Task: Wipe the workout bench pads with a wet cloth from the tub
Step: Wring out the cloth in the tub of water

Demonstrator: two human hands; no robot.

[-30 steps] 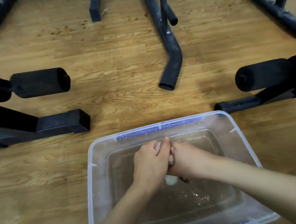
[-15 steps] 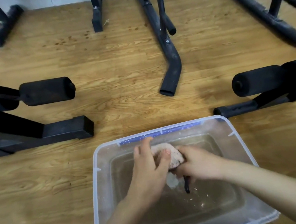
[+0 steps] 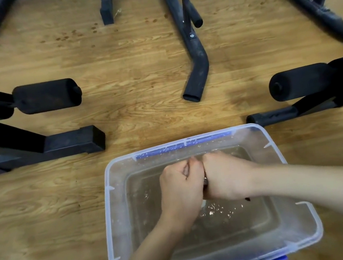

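Floor (image 3: 136, 69) of pale wood planks fills the view, with one patch of small brown spots near the far side. Black metal frames stand on it: one bent tube (image 3: 196, 69) in the middle, one square foot (image 3: 71, 140) at the left, one round foot (image 3: 273, 114) at the right, and more legs along the far edge, too blurred to count.

One clear plastic tub (image 3: 107, 203) sits on the floor nearest the camera, with shallow water (image 3: 220, 210) glinting in its bottom.

Two black foam roller pads hang above the floor, well apart: one at the left (image 3: 46, 96), one at the right (image 3: 297, 81), their round ends facing each other.

Two bare hands are inside the tub, above the water. The left hand (image 3: 182, 190) and the right hand (image 3: 227, 177) are both clenched into fists, pressed side by side, gripping one cloth (image 3: 203, 203) between them. The cloth is almost wholly hidden; only a small pale bit shows under the fists.
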